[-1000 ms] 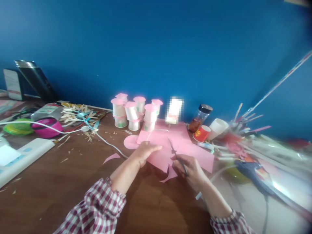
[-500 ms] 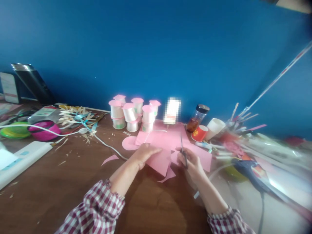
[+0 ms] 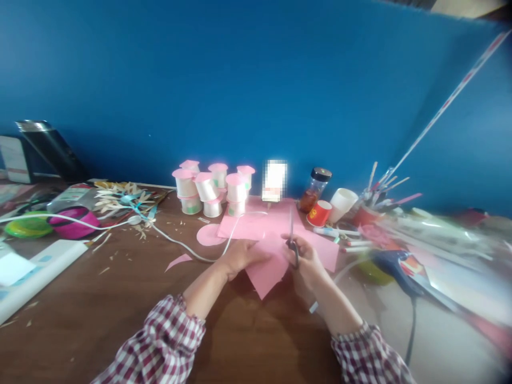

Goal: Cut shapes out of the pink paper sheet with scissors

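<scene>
My left hand (image 3: 240,258) pinches a piece of pink paper (image 3: 266,277), with the thumb on top and the other fingers hidden beneath. One corner of this paper points toward me. At its right edge, my right hand (image 3: 308,264) is closed round the dark handles of a pair of scissors (image 3: 294,252), whose blades point away from me. Whether the blades touch the paper I cannot tell. Behind both hands lie larger pink sheets (image 3: 276,216). A pink paper circle (image 3: 209,234) and a curved pink offcut (image 3: 178,261) rest on the table left of them.
Several white paper cups (image 3: 236,194) with pink tops stand stacked near the blue wall. Right of them are a blurred-out phone (image 3: 274,180), a lidded jar (image 3: 314,189), a red cup (image 3: 319,213) and a glue gun (image 3: 400,269). A white cable (image 3: 180,245) crosses the table to the left.
My left hand has turned the pink paper so its corner points nearer to me. The scissors have come upright beside it. An offcut below the paper no longer shows. The view has swung slightly right.
</scene>
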Demonstrator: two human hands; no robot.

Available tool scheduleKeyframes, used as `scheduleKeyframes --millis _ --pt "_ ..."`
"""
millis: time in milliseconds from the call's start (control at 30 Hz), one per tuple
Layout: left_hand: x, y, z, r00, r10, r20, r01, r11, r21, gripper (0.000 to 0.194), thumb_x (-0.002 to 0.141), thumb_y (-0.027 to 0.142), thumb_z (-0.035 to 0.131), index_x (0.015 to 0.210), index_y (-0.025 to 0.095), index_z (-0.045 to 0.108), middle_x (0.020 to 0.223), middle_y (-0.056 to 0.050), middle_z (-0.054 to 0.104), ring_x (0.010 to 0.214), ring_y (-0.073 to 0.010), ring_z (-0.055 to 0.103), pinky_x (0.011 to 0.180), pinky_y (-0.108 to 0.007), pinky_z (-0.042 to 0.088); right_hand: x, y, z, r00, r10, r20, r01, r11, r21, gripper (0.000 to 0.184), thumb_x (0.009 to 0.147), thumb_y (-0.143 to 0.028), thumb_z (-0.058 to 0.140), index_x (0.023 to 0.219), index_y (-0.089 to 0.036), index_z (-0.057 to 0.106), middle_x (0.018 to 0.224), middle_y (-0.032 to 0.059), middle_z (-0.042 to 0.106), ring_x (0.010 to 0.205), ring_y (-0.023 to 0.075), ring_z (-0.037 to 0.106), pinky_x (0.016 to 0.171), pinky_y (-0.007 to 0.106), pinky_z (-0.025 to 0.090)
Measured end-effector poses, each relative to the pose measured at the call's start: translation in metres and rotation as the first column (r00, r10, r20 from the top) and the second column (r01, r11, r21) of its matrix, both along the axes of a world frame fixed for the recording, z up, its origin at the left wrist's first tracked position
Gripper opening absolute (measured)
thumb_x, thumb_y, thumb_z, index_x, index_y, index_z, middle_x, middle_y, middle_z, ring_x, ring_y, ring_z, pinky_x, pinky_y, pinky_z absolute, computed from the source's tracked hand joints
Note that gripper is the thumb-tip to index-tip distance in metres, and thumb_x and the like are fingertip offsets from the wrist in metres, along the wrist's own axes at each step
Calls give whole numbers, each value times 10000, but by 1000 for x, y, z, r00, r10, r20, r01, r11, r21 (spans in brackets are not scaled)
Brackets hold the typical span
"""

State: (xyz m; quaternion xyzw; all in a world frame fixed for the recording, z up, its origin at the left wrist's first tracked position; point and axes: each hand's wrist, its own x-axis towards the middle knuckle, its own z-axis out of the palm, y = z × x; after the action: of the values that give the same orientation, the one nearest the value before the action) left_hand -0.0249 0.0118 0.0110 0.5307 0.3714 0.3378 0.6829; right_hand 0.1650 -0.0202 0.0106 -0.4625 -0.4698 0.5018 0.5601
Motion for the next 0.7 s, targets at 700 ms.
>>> scheduleKeyframes --millis 700 --pt "74 -32 3 863 381 331 -288 910 -297 306 615 343 786 790 128 655 664 -37 643 615 -132 596 596 -242 452 -12 1 -7 849 -438 -296 421 899 -121 373 714 -423 705 985 -212 561 503 -108 393 349 56 331 342 193 285"
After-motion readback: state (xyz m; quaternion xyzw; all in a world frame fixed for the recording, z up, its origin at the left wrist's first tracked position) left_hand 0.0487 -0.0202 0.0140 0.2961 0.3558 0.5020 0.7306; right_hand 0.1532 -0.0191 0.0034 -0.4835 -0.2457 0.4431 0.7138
